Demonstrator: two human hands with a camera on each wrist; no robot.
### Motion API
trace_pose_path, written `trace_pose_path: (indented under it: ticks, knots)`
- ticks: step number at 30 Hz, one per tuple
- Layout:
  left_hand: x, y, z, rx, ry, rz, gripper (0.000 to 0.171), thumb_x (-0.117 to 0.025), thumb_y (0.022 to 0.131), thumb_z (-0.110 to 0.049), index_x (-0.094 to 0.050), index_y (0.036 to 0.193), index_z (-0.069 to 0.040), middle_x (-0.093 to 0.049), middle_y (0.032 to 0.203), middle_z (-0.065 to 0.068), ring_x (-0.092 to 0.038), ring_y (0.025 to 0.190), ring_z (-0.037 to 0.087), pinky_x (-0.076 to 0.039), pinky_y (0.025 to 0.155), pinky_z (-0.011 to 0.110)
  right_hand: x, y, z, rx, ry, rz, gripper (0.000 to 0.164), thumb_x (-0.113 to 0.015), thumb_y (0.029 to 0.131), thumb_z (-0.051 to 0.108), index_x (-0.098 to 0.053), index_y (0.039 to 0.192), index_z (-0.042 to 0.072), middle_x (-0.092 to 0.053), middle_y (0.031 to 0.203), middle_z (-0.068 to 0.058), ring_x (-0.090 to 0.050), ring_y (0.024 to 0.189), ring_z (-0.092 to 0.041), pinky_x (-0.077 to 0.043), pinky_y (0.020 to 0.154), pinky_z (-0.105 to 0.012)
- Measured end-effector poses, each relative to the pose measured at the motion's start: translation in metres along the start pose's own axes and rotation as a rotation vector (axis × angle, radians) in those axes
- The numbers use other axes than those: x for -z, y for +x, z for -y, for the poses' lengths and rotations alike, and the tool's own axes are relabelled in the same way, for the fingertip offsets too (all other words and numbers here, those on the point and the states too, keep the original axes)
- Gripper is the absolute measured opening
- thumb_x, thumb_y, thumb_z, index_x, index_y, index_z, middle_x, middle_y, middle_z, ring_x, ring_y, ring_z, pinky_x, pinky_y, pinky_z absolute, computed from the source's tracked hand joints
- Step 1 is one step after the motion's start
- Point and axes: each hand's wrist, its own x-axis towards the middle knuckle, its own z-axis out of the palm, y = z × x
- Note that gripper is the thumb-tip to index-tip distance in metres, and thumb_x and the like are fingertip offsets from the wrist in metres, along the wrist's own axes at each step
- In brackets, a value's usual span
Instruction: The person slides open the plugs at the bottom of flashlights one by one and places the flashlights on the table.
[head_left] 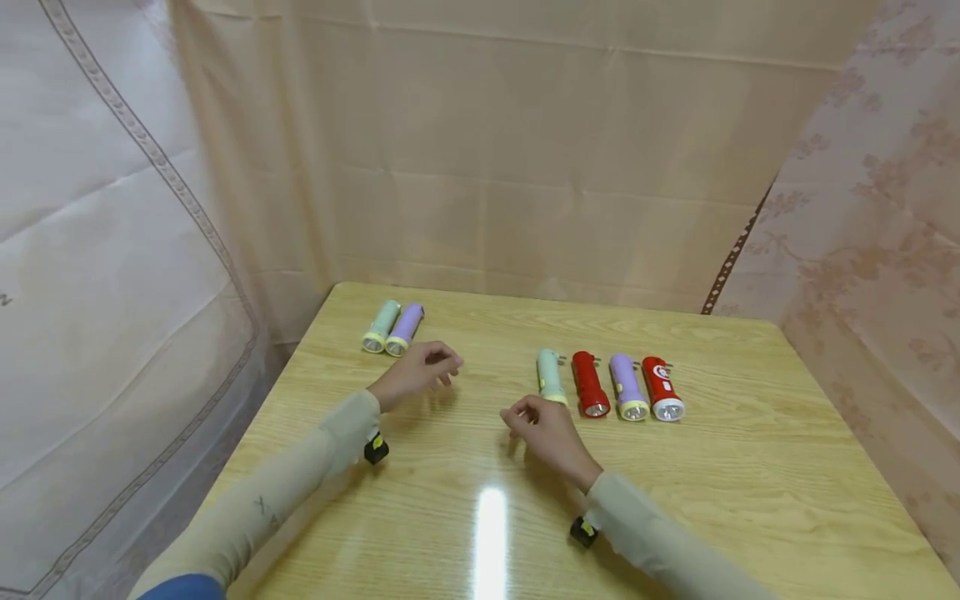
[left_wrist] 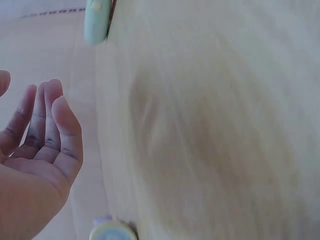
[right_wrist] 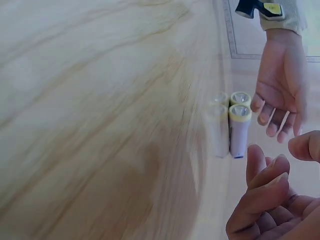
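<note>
Both hands hover over the table with relaxed, loosely bent fingers and nothing in them. My left hand [head_left: 416, 373] is just nearer than a pair of flashlights, one mint green [head_left: 382, 323] and one purple [head_left: 407, 327], lying side by side. In the left wrist view its fingers [left_wrist: 67, 127] are bent upward. My right hand [head_left: 552, 435] overlaps the lens end of another mint green flashlight [head_left: 550, 371] in the head view. Right of that lie a red flashlight [head_left: 590, 383], a purple one [head_left: 627, 386] and a red one with a white head [head_left: 662, 387].
The wooden table [head_left: 750, 467] has a bright light reflection at its near middle. Beige cloth [head_left: 525, 167] hangs behind it, with patterned cloth at both sides. A small black wrist camera [head_left: 376, 448] sits at the left cuff, another [head_left: 583, 532] at the right.
</note>
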Motion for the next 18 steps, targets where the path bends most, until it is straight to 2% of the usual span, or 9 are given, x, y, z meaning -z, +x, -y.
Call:
trace_pose_path:
  ticks: [7,13,18]
  knots:
    - [0.027,0.009,-0.002,-0.01,-0.02,-0.097,0.04,-0.06,0.106,-0.036,-0.065,0.122,0.0,-0.066,0.115,0.023,-0.067,0.093,0.029,-0.056,0.085,0.055,-0.016,0.013,0.013,-0.013,0.03,0.037,0.022,-0.068,0.1,0.034,-0.071,0.095,0.013,-0.073,0.079,-0.005,-0.068,0.075,-0.022,-0.043,0.058,-0.026]
    - [0.05,0.017,0.001,0.006,-0.061,-0.211,0.039,-0.064,0.103,-0.039,-0.066,0.117,-0.001,-0.066,0.113,0.024,-0.067,0.09,0.028,-0.053,0.09,0.062,-0.028,0.024,0.024,-0.025,0.066,0.076,0.028,-0.065,0.102,0.04,-0.07,0.098,0.013,-0.074,0.083,-0.006,-0.069,0.081,-0.025,-0.048,0.062,-0.03]
    - [0.07,0.023,0.004,-0.005,-0.115,-0.299,0.037,-0.062,0.105,-0.027,-0.063,0.118,0.008,-0.065,0.111,0.027,-0.066,0.092,0.032,-0.059,0.085,0.046,-0.039,0.034,0.035,-0.025,0.094,0.101,0.031,-0.063,0.102,0.044,-0.07,0.102,0.013,-0.074,0.087,-0.008,-0.067,0.074,-0.031,-0.047,0.055,-0.029]
